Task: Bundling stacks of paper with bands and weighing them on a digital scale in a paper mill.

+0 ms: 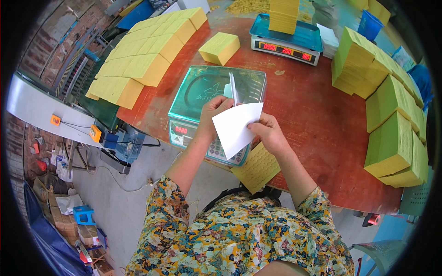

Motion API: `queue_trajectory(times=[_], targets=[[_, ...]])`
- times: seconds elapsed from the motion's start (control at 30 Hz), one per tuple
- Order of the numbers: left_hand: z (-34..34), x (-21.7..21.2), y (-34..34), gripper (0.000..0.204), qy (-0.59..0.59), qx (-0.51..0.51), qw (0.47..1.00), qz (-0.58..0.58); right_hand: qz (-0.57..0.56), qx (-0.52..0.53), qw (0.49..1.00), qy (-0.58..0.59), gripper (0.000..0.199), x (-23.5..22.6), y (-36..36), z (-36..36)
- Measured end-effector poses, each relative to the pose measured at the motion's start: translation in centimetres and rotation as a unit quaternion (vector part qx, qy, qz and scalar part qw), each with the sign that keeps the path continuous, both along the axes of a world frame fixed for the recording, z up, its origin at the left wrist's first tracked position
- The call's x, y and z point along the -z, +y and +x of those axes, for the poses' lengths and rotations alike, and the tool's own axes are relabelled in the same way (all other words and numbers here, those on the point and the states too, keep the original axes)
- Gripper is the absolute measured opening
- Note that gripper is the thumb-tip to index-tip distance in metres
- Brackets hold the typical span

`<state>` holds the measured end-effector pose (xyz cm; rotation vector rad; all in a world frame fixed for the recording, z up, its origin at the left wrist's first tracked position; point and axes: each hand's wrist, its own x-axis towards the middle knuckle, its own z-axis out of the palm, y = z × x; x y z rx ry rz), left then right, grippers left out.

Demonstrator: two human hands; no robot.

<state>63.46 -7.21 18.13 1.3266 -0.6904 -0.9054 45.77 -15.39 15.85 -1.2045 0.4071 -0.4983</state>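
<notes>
Above a digital scale with a teal tray [189,99], both my hands are at white paper. My left hand [212,115] is closed on a few white paper sheets [233,87], seen nearly edge-on as they stick up past the fingers. One white paper sheet [237,131] fans toward me, and my right hand [271,134] pinches its right edge between thumb and fingers. This sheet covers part of the scale's keypad and my left fingertips. Beneath my right hand, a yellow paper sheet [258,169] with a pressed pattern lies at the table's near edge.
Stacked yellow paper blocks stand in rows at the left [152,50] and right [391,133] of the red table [304,106]. A single yellow block [220,48] sits beyond the scale. A second scale [285,46] carries a tall yellow stack [282,16]; white sheets [328,40] lie beside it.
</notes>
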Motion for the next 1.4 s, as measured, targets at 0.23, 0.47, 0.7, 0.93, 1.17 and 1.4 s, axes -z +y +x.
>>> queue_trajectory(times=[0.23, 0.47, 0.7, 0.93, 1.17, 1.4], targets=[[0.3, 0.9, 0.4, 0.016, 0.001, -0.006, 1.0, -0.008, 0.0, 0.002, 1.0, -0.01, 0.026, 0.3, 0.1, 0.1], [1.0, 2.9, -0.8, 0.015, -0.116, -0.073, 0.988, 0.074, 0.026, 0.214, 0.974, -0.066, 0.017, -1.6, -0.1, -2.6], [1.9, 3.5, 1.4, 0.037, -0.046, 0.034, 0.998, -0.017, 0.001, 0.08, 0.99, -0.119, 0.034, -3.1, 0.9, -0.2], [2.6, 4.0, -0.3, 0.036, -0.023, -0.009, 0.997, 0.074, -0.009, 0.055, 0.998, -0.029, 0.047, -1.6, 0.1, 1.5], [3.3, 3.5, 0.3, 0.042, -0.376, 0.107, 0.914, 0.105, -0.036, 0.102, 0.994, 0.011, 0.038, 0.4, 0.3, 3.0], [3.2, 6.6, -0.4, 0.026, -0.2, 0.027, 0.979, -0.002, -0.03, 0.064, 0.997, -0.02, 0.039, -1.0, 1.3, 1.1]])
